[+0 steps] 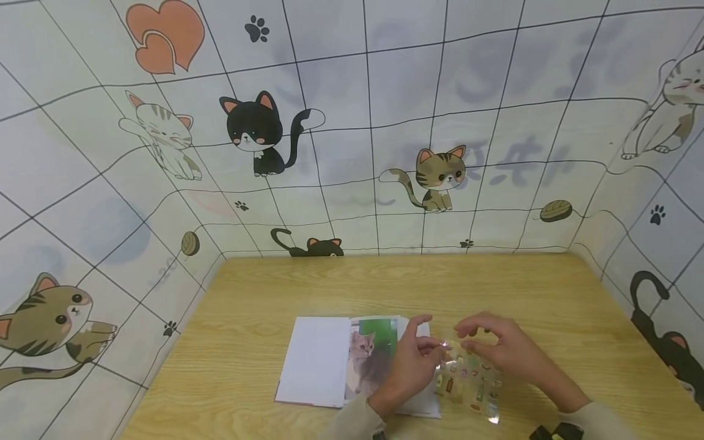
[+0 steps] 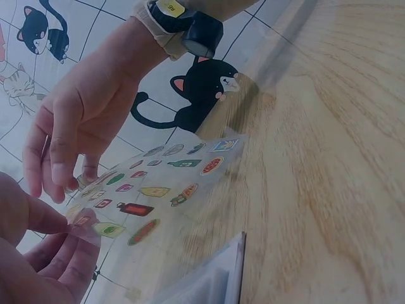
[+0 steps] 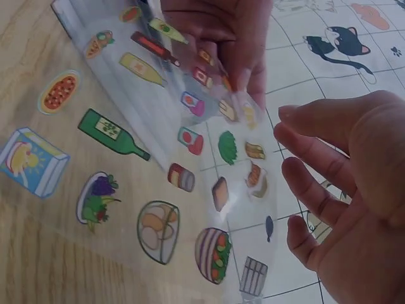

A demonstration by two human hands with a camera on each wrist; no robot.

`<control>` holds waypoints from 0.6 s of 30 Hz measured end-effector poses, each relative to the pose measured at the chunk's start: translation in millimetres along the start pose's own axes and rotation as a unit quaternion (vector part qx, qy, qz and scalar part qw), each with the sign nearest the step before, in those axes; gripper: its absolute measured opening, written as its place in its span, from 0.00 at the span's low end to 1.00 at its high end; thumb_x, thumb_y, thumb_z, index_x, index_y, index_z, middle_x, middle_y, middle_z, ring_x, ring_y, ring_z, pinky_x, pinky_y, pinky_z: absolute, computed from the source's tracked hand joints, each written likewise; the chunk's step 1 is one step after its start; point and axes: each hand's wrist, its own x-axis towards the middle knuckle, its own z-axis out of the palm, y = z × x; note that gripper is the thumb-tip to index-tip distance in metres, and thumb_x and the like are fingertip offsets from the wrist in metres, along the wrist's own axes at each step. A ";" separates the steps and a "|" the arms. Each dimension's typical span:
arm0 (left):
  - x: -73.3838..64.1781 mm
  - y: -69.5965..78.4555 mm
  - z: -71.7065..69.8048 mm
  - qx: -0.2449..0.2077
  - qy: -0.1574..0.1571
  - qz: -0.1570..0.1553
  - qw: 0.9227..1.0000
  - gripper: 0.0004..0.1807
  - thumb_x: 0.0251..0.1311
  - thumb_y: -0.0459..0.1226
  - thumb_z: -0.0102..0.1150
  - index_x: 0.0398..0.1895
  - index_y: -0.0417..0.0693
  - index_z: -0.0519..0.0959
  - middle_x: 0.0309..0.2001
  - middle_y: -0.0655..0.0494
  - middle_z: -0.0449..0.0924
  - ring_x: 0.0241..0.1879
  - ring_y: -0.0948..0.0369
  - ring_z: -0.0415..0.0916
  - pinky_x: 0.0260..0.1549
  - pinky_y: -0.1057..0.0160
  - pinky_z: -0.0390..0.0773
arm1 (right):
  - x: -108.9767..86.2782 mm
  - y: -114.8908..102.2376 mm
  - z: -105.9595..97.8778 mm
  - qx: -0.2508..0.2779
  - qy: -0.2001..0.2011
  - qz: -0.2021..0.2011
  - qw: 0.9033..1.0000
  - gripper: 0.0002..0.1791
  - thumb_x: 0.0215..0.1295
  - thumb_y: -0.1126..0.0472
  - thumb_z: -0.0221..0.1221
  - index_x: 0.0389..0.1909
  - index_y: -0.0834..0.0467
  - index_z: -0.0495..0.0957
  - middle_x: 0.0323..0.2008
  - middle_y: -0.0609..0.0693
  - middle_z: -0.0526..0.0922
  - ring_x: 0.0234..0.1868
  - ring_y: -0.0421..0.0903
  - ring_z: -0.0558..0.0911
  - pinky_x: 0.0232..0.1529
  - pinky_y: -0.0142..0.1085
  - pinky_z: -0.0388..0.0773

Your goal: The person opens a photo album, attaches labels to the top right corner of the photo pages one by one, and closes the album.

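A clear sticker sheet [image 1: 472, 386] printed with small food pictures slants up off the table, close to the book. My left hand [image 1: 411, 365] pinches its upper corner between thumb and fingers, plainly seen in the left wrist view, where the sheet [image 2: 166, 180] spreads out beyond the fingertips. At the sheet's upper edge hovers my right hand [image 1: 503, 345], its fingers loosely bent. In the right wrist view, this hand [image 3: 361, 190] has thumb and forefinger tips near each other beside the sheet, with nothing visible between them. Bottles, bowls and a green leaf show among the stickers.
An open book [image 1: 313, 360] lies left of the sheet, with a blank white left page. On its right page is a picture of a cat [image 1: 362, 349], partly covered by my left hand. The wooden table [image 1: 242, 342] meets a cat-patterned wall covering [image 1: 341, 140] on three sides.
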 end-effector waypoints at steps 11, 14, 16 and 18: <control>-2.5 1.8 -0.1 0.004 -0.019 -0.012 1.000 0.30 0.64 0.32 0.59 0.68 0.56 0.63 0.40 0.53 0.87 0.36 0.67 0.83 0.36 0.70 0.80 | 2.3 0.7 10.3 -0.005 0.014 -0.067 0.998 0.22 0.53 0.69 0.71 0.46 0.45 0.81 0.37 0.40 0.84 0.38 0.39 0.78 0.38 0.33 0.76; -2.3 1.7 -0.3 0.005 -0.028 -0.011 1.000 0.30 0.64 0.32 0.59 0.68 0.56 0.63 0.40 0.53 0.87 0.37 0.68 0.83 0.37 0.70 0.79 | 2.3 0.1 11.5 -0.015 0.014 -0.061 0.998 0.22 0.52 0.68 0.72 0.46 0.44 0.81 0.37 0.39 0.84 0.37 0.39 0.77 0.37 0.33 0.75; -1.8 1.3 -0.5 0.002 -0.033 -0.009 0.999 0.30 0.64 0.33 0.59 0.68 0.56 0.63 0.40 0.55 0.87 0.37 0.68 0.83 0.36 0.70 0.80 | 2.1 -0.1 12.4 -0.021 0.015 -0.060 0.998 0.22 0.52 0.68 0.72 0.45 0.44 0.81 0.36 0.38 0.84 0.37 0.39 0.78 0.37 0.34 0.75; -1.2 1.0 -0.8 0.003 -0.038 -0.007 0.999 0.29 0.64 0.33 0.58 0.67 0.57 0.64 0.39 0.58 0.87 0.37 0.69 0.82 0.36 0.70 0.80 | 2.1 -0.2 13.2 -0.027 0.016 -0.065 0.997 0.21 0.51 0.69 0.72 0.45 0.46 0.82 0.36 0.38 0.84 0.36 0.39 0.78 0.38 0.34 0.75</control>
